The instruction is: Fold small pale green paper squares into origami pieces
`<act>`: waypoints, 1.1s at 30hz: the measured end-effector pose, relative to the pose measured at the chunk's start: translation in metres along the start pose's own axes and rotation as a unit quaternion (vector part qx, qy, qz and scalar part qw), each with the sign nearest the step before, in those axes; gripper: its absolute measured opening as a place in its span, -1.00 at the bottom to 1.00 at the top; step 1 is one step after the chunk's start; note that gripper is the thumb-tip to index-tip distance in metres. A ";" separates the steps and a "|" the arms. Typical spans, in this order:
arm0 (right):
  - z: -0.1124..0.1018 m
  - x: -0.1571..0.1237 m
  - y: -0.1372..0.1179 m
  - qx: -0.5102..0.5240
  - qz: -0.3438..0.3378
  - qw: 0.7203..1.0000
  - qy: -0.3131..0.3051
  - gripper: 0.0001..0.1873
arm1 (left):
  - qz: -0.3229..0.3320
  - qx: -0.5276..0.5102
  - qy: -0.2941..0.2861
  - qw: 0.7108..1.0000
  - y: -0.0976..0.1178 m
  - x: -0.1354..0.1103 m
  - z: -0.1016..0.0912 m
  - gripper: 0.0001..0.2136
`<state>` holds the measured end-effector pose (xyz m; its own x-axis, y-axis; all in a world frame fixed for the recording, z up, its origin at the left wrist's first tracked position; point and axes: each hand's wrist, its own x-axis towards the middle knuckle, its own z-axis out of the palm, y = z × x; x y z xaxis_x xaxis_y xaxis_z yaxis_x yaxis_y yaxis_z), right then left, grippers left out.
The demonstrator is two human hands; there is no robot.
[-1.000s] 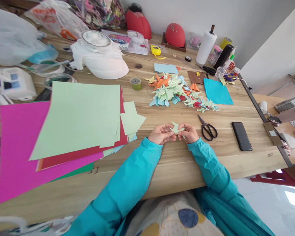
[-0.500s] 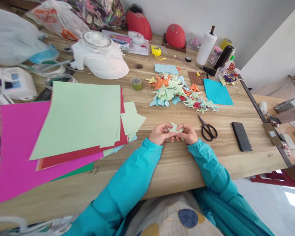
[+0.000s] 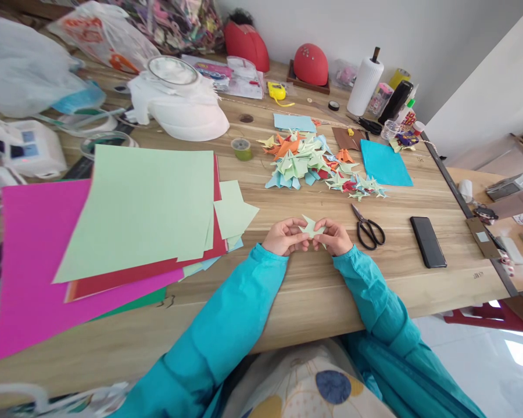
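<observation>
A small pale green folded paper figure is held between both my hands just above the wooden table. My left hand pinches its left side with fingers closed. My right hand pinches its right side, fingers also closed. Both arms wear teal sleeves. A pile of several finished folded paper figures in green, orange, blue and red lies farther back on the table.
Black scissors and a black phone lie right of my hands. Large sheets of pale green, red and magenta paper are stacked on the left. A blue sheet, paper-towel roll, white container and plastic bags stand at the back.
My hands stay in nearly the same place; the fingers shift slightly on the folded paper figure, which has turned a little between them.
</observation>
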<state>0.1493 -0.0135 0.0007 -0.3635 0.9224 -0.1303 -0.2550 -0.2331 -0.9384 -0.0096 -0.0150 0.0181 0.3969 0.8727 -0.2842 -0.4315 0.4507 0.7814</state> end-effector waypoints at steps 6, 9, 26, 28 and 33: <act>0.003 0.000 -0.003 0.023 0.002 1.000 0.013 -0.65 | -0.008 0.001 0.021 1.000 -0.001 0.004 -0.004 -0.56; 0.003 -0.001 -0.005 0.029 0.000 1.000 0.010 -0.65 | -0.010 0.008 0.031 0.999 -0.002 0.005 -0.005 -0.55; 0.002 0.000 -0.005 0.034 -0.008 0.999 0.018 -0.67 | -0.003 -0.002 0.011 1.000 -0.001 0.008 -0.009 -0.60; 0.003 0.001 -0.006 0.021 -0.002 0.999 0.026 -0.67 | -0.001 0.000 0.017 1.000 -0.002 0.008 -0.008 -0.60; 0.003 0.001 -0.004 0.008 0.005 1.000 0.027 -0.63 | 0.013 0.003 0.017 1.000 -0.001 0.005 -0.006 -0.61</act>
<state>0.1476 -0.0123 0.0050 -0.3170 0.9354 -0.1568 -0.2659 -0.2464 -0.9320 -0.0114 -0.0100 0.0124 0.3587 0.8897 -0.2825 -0.4358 0.4273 0.7922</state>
